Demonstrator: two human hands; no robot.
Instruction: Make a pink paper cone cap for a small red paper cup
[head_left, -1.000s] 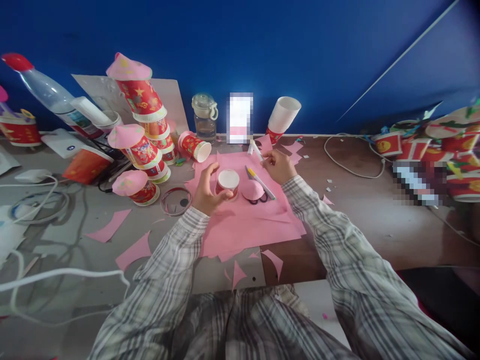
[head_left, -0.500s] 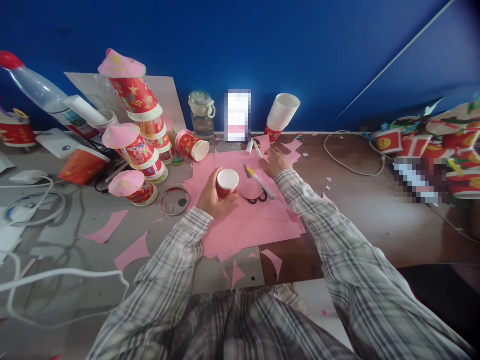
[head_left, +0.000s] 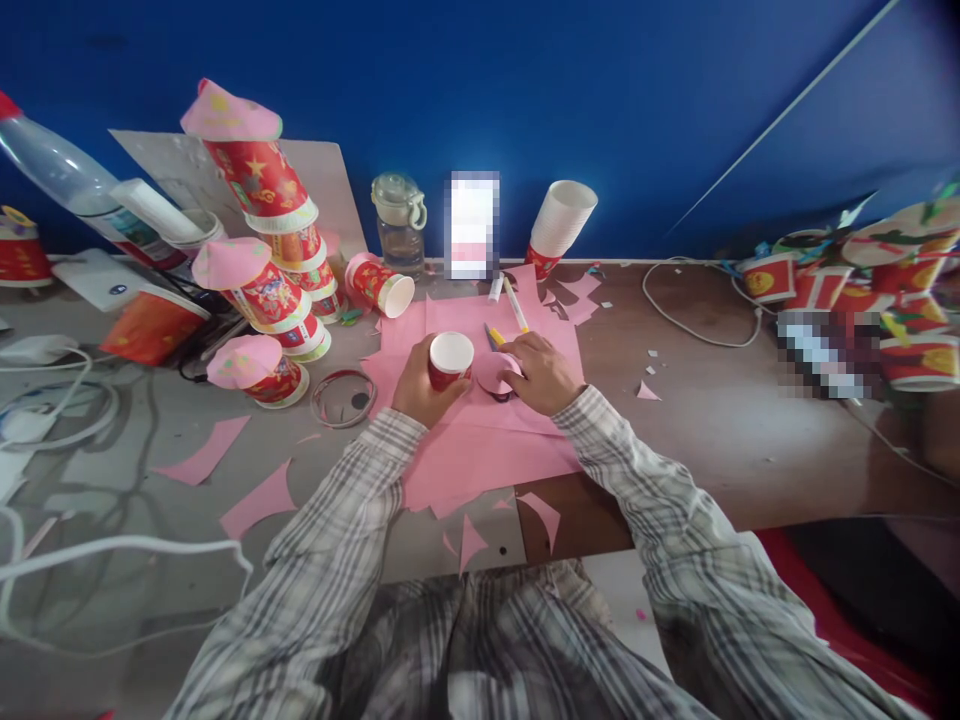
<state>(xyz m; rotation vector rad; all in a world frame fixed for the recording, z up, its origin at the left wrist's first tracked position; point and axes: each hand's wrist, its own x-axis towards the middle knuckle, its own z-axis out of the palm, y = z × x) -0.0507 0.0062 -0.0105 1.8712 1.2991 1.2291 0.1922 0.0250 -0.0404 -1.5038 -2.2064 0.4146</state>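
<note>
Leftmost I count three pink hats (head_left: pixel 231 115) on red cups (head_left: pixel 256 178), then my left grip (head_left: pixel 420 386) closed round another red cup (head_left: pixel 451 358); beside it, one pink cone (head_left: pixel 491 372), partly covered by my right grip (head_left: pixel 551 374), whose closure I cannot tell; the scissors (head_left: pixel 501 396) are mostly hidden.

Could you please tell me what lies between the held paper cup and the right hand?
In the head view, a pink paper cone, over black scissor handles, lies between the held paper cup and the right hand, whose fingers are at its edge.
</note>
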